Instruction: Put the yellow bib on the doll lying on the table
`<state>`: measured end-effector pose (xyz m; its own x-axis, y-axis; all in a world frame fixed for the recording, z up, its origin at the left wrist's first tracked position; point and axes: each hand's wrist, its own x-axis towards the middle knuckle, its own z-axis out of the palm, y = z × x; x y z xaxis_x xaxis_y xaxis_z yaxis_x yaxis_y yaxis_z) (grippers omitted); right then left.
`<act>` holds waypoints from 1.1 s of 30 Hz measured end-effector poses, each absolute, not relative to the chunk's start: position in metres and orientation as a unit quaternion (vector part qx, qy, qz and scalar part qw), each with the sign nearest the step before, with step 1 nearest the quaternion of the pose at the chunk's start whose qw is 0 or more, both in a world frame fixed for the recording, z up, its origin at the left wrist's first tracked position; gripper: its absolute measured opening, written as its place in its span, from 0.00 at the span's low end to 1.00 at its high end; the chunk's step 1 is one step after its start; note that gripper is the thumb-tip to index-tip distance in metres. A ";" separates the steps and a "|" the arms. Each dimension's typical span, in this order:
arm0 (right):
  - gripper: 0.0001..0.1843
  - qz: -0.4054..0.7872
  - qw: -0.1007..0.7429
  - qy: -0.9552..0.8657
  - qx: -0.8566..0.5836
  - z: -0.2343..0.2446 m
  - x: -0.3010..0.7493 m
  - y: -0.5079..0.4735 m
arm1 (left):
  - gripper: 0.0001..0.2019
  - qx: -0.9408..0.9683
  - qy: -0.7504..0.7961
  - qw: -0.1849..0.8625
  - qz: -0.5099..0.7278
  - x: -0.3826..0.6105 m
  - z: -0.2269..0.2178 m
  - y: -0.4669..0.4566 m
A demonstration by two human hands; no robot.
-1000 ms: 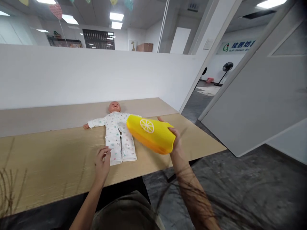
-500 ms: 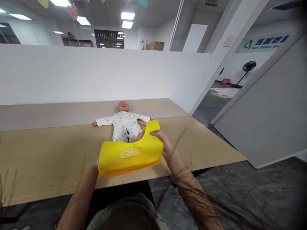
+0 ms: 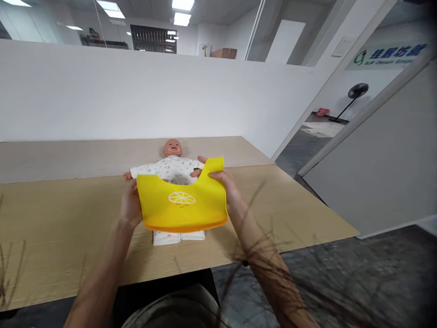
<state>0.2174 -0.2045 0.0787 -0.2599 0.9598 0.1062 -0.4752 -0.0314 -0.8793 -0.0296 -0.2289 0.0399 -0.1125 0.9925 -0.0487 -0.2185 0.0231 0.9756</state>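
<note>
A yellow baby bib with a white lemon-slice print and an orange lower edge is held up in front of me. My right hand grips its right side near the raised neck strap, thumb in front and fingers behind. On the other side my left hand is closed on the bib's left edge, its fingers mostly hidden behind. Beyond the bib a baby doll lies on its back on the table, arms spread, in white patterned clothes. The bib covers its middle; the trouser ends show below.
The wooden table has its front edge close to my body. A low white wall with glass above runs behind it. To the right are a grey partition and a doorway with a standing fan.
The bib has risen and levelled out, its left side lifted most. My left hand has come up into view at the bib's left edge. The camera view has tipped slightly downward.
</note>
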 end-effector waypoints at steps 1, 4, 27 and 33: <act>0.34 0.665 0.541 -0.440 -0.266 0.085 0.216 -0.198 | 0.28 0.388 0.456 0.551 0.582 -0.030 0.051 -0.225; 0.34 0.674 0.538 -0.453 -0.227 0.100 0.211 -0.179 | 0.40 0.377 0.386 0.608 0.583 -0.028 0.075 -0.212; 0.30 0.625 0.536 -0.505 -0.260 0.056 0.185 0.015 | 0.18 0.465 0.480 0.474 0.573 -0.041 0.051 -0.005; 0.23 0.544 0.556 -0.545 -0.315 0.025 0.184 0.064 | 0.15 0.453 0.531 0.460 0.549 -0.038 0.035 0.027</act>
